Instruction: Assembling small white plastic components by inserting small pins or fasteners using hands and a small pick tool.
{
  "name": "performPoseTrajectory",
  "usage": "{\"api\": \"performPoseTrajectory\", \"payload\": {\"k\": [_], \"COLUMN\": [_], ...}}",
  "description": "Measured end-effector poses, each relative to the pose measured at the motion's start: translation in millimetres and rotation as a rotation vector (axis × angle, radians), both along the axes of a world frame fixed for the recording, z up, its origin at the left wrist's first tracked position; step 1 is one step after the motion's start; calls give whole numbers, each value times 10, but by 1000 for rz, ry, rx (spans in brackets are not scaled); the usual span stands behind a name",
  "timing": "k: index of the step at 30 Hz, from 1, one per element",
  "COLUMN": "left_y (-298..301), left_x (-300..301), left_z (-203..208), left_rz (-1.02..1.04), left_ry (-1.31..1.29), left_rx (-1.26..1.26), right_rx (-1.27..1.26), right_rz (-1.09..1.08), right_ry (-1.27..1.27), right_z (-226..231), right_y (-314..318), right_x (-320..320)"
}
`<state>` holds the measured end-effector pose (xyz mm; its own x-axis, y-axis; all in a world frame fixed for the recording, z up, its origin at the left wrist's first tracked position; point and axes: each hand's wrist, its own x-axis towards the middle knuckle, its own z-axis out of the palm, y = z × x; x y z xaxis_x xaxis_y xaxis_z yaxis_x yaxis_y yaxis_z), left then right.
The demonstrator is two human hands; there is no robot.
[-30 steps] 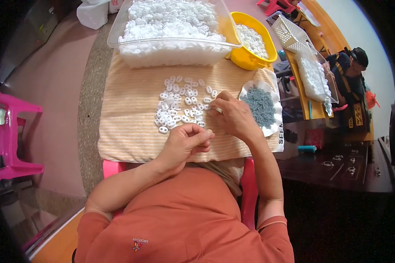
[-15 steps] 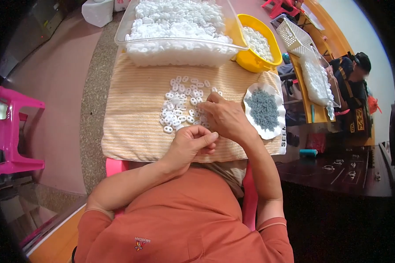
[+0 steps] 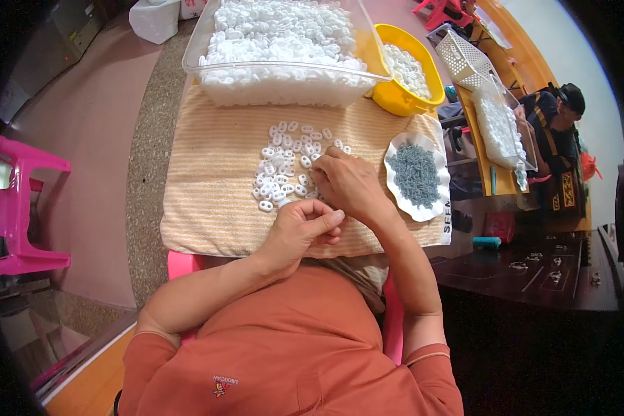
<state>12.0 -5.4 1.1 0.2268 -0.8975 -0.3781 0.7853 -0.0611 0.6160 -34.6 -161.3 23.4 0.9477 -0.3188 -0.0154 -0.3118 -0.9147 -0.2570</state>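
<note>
Fingers (image 3: 333, 218) of L hand (image 3: 297, 229) pinched, nothing visible between; R hand (image 3: 351, 183) by white pcs (image 3: 277, 166), can't tell grip; light touch prob. best.

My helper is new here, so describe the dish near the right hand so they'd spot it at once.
Find the striped towel beneath the person's hands. On its right side, beside the right hand, sits a wavy-rimmed white dish. Unlike the yellow tub and clear bin, it holds small grey pieces.

Bare towel (image 3: 211, 173) leftward; white pieces (image 3: 280, 161) (tub (image 3: 277, 94) beyond) ahead
</note>
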Motion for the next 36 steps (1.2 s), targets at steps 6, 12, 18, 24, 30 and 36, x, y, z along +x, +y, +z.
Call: {"api": "performPoseTrajectory", "payload": {"k": [6, 12, 18, 24, 30, 36], "left_y": [-1, -10, 9, 3, 9, -21], "left_x": [20, -5, 7, 25, 25, 19], "left_z": [24, 41, 59, 55, 27, 41], "left_rz": [87, 172, 110, 34, 30, 54], "left_ry": [9, 1, 56, 46, 88, -4], "left_rx": [-3, -28, -18, -11, -20, -32], "right_rx": [212, 299, 156, 272, 538, 638], "right_rz": [44, 45, 56, 57, 28, -58], "right_ry": [-321, -500, -574, -661, -610, -631], "right_z": [99, 137, 86, 59, 58, 27], "right_y": [56, 241, 328, 293, 273, 250], "right_x": [-232, -531, -618, -659, -743, -889]}}
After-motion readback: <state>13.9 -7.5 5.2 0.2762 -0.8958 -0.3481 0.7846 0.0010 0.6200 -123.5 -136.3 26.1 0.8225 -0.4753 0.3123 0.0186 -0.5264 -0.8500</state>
